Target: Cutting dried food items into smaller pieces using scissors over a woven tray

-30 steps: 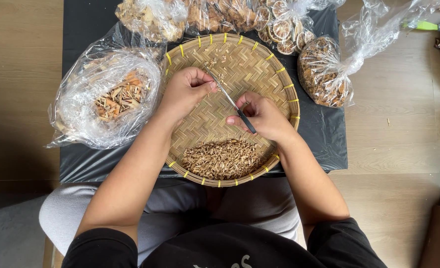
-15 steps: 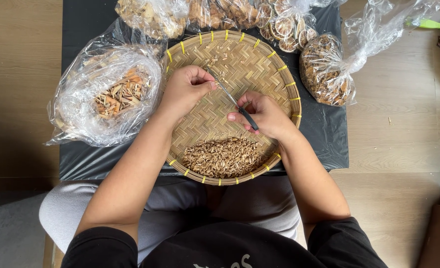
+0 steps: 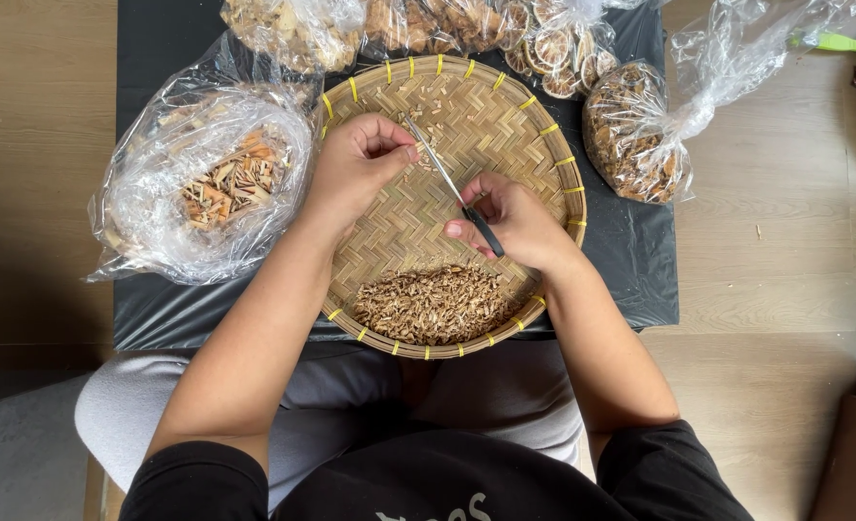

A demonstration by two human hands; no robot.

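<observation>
Woven tray (image 3: 543,145) holds, seemingly, chopped stalks (image 3: 433,304); scissors (image 3: 452,193) above.

R hand (image 3: 516,220) w/ scissors (image 3: 452,189), L hand (image 3: 355,166) over woven tray (image 3: 505,106)

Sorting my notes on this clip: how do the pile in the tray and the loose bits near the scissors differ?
The pile is heaped dense at the tray's near edge; the loose bits lie scattered thin at the far side. The pile looks browner, the bits paler. Both are small cut pieces.
</observation>
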